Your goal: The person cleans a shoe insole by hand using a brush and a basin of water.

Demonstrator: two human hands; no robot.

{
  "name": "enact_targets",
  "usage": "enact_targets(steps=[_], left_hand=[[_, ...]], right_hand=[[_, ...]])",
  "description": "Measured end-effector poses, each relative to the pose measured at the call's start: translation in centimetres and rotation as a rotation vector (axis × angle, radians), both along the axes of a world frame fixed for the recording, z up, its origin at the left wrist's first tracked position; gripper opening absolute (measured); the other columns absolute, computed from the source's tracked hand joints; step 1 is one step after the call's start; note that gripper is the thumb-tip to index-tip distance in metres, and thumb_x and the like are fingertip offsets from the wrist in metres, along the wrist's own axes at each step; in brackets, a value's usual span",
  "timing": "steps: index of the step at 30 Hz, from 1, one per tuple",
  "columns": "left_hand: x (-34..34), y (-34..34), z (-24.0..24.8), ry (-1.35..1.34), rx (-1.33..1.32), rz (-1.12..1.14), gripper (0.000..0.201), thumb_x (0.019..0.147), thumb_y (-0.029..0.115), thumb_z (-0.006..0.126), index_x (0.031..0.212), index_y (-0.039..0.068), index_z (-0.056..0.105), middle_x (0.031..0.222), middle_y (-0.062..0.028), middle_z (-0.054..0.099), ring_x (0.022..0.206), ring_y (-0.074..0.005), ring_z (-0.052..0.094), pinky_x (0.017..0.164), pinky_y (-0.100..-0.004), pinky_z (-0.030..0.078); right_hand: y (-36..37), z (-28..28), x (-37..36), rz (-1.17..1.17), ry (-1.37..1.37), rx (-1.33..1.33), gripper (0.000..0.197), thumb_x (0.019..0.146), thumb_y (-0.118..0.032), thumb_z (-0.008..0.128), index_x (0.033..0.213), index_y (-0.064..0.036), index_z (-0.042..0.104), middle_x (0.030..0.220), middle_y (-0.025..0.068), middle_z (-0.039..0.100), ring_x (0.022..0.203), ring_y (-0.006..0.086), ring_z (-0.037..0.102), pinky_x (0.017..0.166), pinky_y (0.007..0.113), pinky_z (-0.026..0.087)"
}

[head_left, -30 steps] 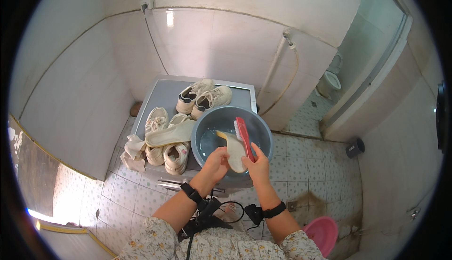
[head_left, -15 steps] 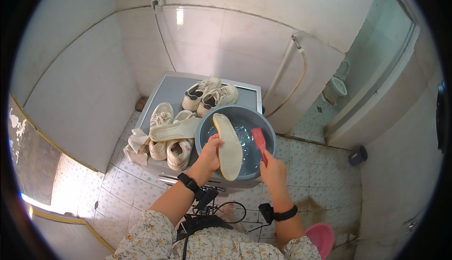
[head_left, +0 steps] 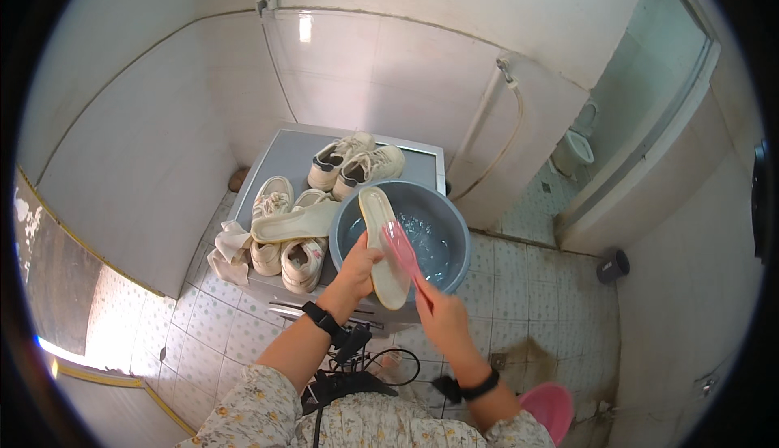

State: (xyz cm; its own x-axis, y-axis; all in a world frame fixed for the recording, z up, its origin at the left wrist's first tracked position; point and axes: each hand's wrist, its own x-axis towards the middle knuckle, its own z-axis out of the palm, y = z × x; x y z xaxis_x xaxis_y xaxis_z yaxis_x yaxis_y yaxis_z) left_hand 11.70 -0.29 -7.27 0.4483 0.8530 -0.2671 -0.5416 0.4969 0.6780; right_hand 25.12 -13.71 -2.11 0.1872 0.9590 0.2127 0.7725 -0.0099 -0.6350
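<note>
My left hand [head_left: 357, 268] grips a cream shoe insole [head_left: 376, 214] by its left edge and holds it upright above the near left part of a grey-blue basin [head_left: 461, 241]. In my right hand [head_left: 442, 318] is the handle of a pink brush [head_left: 403, 250], whose head lies against the middle of the insole's face. The bristles are hidden or blurred. Water [head_left: 434, 245] shows inside the basin. Left of the basin, a second insole [head_left: 296, 222] rests across a pair of white shoes [head_left: 303, 263].
Another pair of white sneakers [head_left: 369, 165] stands behind the basin on the grey appliance top [head_left: 284, 156]. A white cloth [head_left: 231, 247] hangs at its left edge. A hose [head_left: 519, 123] runs down from a wall tap. On the floor are a pink basin [head_left: 548, 411] and a dark bin [head_left: 613, 265].
My right hand has moved left, bringing the pink brush from over the water onto the insole. The left hand still holds the insole in nearly the same place.
</note>
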Motion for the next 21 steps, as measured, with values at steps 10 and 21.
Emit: enact_targets(steps=[10,21], left_hand=[[0.1,-0.2,0.1,-0.012,-0.080,-0.037,0.066,0.074,-0.013,0.035,0.137,0.008,0.036,0.122,-0.0150,0.051,0.112,-0.0310,0.055,0.095,-0.0462,0.047],[0.5,0.5,-0.1,-0.064,-0.088,-0.016,0.068,0.072,-0.013,0.035,0.137,0.008,0.034,0.123,-0.0145,0.051,0.111,-0.0312,0.055,0.094,-0.0469,0.047]], right_hand=[[-4.0,-1.0,0.0,0.077,0.041,0.055,0.036,0.087,-0.014,0.058,0.123,-0.0114,0.059,0.071,0.0225,0.060,0.066,0.0381,0.061,0.058,0.040,0.047],[-2.8,-2.3,0.4,0.049,0.034,0.013,0.035,0.087,-0.018,0.058,0.122,-0.0148,0.059,0.077,0.0219,0.062,0.069,0.0396,0.061,0.060,0.045,0.047]])
